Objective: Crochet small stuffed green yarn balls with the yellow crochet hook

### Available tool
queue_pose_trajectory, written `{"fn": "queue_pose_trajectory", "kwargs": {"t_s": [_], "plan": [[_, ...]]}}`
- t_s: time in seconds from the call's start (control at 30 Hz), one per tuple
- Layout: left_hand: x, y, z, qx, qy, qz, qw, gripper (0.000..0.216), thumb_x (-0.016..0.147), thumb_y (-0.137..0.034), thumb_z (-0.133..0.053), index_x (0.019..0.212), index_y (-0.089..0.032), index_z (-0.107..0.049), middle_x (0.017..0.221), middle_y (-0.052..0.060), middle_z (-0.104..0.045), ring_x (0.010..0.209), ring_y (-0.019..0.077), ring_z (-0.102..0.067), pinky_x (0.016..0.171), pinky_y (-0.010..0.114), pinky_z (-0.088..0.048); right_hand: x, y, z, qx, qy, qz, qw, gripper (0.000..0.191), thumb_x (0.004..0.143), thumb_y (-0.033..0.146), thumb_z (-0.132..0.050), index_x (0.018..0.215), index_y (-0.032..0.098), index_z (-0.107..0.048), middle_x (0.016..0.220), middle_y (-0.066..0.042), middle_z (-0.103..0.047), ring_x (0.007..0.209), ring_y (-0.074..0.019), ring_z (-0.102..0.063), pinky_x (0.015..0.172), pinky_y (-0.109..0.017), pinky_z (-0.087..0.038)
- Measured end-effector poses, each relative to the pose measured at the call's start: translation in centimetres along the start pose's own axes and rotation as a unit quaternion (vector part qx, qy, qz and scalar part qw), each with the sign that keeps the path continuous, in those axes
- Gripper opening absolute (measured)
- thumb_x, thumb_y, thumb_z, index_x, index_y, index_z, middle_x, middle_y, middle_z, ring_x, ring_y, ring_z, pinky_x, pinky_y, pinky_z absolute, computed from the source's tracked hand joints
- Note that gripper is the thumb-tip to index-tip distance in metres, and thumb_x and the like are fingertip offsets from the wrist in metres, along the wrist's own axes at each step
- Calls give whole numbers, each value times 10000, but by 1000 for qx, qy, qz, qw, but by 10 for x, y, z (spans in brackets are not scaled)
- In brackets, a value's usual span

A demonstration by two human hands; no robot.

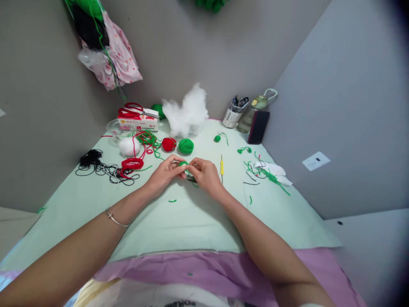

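Observation:
Over the middle of the table, my left hand and my right hand meet with fingertips pinched together. Between them is a small green yarn piece, mostly covered by the fingers. Something thin and dark shows under my right hand, too hidden to name. Just behind the hands lie a green yarn ball and a red yarn ball. To the right of my right hand rests a crochet hook with a yellow grip. A short green yarn scrap lies nearer to me.
Tangled black yarn, a red yarn coil and a white yarn ball spread on the left. Red-handled scissors top a box. White stuffing, a pen cup, a bottle and a phone stand behind.

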State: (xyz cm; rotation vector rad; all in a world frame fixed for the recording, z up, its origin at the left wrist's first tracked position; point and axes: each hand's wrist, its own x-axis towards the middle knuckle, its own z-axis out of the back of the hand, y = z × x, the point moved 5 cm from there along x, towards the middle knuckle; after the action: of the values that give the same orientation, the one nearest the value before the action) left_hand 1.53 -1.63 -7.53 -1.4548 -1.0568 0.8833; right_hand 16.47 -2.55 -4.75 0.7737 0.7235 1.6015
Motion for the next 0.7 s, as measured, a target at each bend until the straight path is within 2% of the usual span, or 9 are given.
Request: {"fn": "queue_pose_trajectory", "kwargs": {"t_s": [0.1, 0.27, 0.4, 0.6, 0.7], "plan": [[2, 1, 0, 18, -14, -4, 1000, 268, 819, -392, -745, 937, -201, -598, 635, -19, -677, 621, 168, -650, 656, 298, -487, -1, 4, -4, 26, 24, -2, 999, 228, 894, 350, -520, 730, 210, -592, 557, 51, -494, 556, -129, -418, 578, -262, -277], [4, 0, 0, 44, -56, -26, 997, 195, 726, -228, -741, 794, -213, -560, 651, -59, -598, 551, 119, -539, 557, 251, -421, -13, 19, -12, 56, 45, -1, 997, 147, 830, 222, -552, 683, 216, -554, 559, 48, -475, 581, -140, -386, 614, -281, -254], [1, -8, -2, 43, -62, -37, 996, 158, 730, -207, -691, 834, -218, -573, 701, -53, -605, 591, 128, -559, 586, 259, -445, -18, 23, -14, 124, 60, -15, 990, 115, 824, 232, -561, 712, 215, -579, 547, 59, -437, 570, -134, -359, 596, -276, -245], [-5, -15, -2, 17, -48, -22, 998, 127, 788, -269, -682, 865, -208, -602, 733, -25, -658, 693, 162, -640, 721, 302, -505, -7, 14, -12, 289, 123, -70, 947, 215, 806, 389, -610, 710, 197, -587, 517, 96, -313, 490, -86, -235, 502, -250, -216], [-4, -14, -2, 4, -31, -11, 999, 152, 803, -313, -701, 848, -193, -621, 777, 15, -695, 756, 184, -670, 760, 330, -536, -4, 7, -11, 354, 151, -94, 918, 224, 773, 403, -659, 723, 189, -615, 488, 121, -236, 476, -74, -177, 484, -237, -214]]}}
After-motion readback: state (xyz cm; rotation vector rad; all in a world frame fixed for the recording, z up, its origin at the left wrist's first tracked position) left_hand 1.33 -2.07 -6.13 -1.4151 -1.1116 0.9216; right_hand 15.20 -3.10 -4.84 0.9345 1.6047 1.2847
